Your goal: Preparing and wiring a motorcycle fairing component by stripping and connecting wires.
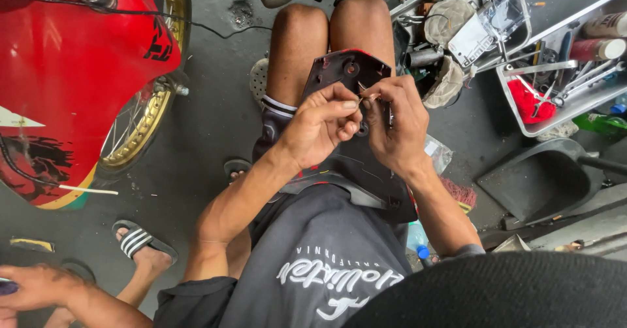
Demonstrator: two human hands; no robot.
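1. The left hand (320, 124) and right hand (395, 122) meet, fingertips pinching a small thin metal piece (361, 93) between them.
2. A dark plastic panel (356, 142) rests on the person's lap beneath both hands.
3. A red motorcycle (72, 73) stands nearby.

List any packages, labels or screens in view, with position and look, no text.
Clear plastic bag: top right, on the tool clutter, flat, see-through.
Spray can: in the metal tray at right, lying down, red with a white cap.
Green bottle: right edge, lying flat.
No screens.
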